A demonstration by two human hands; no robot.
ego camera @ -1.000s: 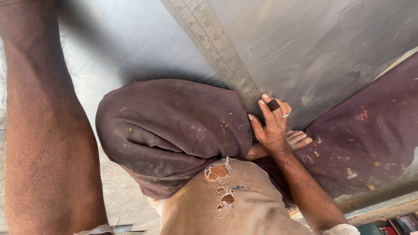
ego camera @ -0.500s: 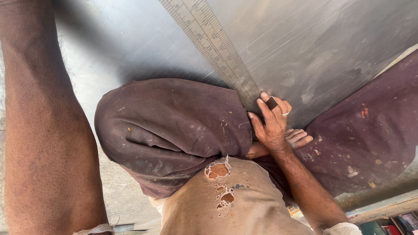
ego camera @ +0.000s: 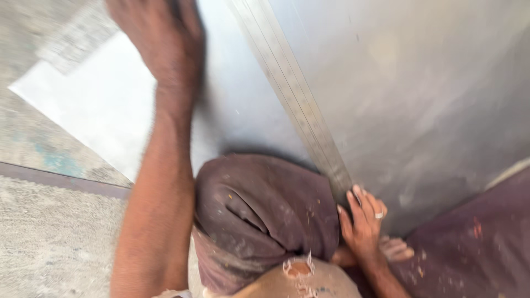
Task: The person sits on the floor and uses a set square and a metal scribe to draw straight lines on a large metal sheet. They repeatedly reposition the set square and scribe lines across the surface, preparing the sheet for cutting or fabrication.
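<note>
Head view, the only one; the frame is motion-blurred and now takes in more of the scene than half a second ago, when the sheet's corner and the ground were out of frame.

The left hand (ego camera: pixel 157 41) has come into view at the top, reaching far out over the metal sheet (ego camera: pixel 419 94); before only the forearm showed down the left edge; palm seems pressed flat on the sheet near the long steel ruler (ego camera: pixel 292 96), fingers blurred, so whether it holds a marker or anything else cannot be told.

The right hand (ego camera: pixel 363 226) is unchanged in place; fingers spread and laid flat, pinning the near end of the ruler against the sheet beside the bent knee (ego camera: pixel 259 215); an open press, nothing clasped; a ring shows on one finger.

The ruler lies diagonally across the sheet from the right hand up to the top edge, same line as before; judged, it has not slipped while the head swung.

The sheet's pale corner (ego camera: pixel 66 94) rests on the rough concrete floor (ego camera: pixel 49 232); a dark strip (ego camera: pixel 61 181) crosses the floor below it.

Judgement: the change is mostly a shift of gaze towards the far end of the ruler, with the left hand stretched along it; the straightedge looks held at its near end only, so the far end may pivot under a stroke.
</note>
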